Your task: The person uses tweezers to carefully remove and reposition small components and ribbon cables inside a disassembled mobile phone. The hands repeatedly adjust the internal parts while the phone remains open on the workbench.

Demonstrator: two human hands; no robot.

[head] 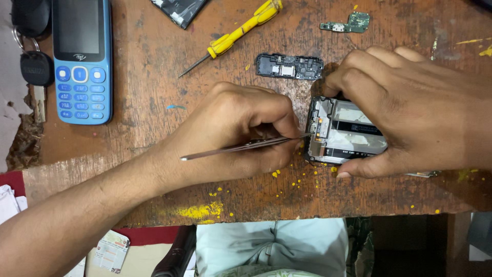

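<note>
An opened smartphone (342, 134) with its back removed lies on a worn wooden table (154, 92). My right hand (410, 113) grips the phone from the right, thumb under its near edge and fingers over its far edge. My left hand (241, 128) holds thin metal tweezers (241, 147), whose tip touches the phone's left end near the exposed board. The rest of the phone is hidden under my right hand.
A blue keypad phone (81, 59) lies at far left beside a key (37, 72). A yellow screwdriver (233, 36), a black plastic phone part (289, 66), a small green circuit board (348, 23) and a dark flat part (179, 10) lie farther back.
</note>
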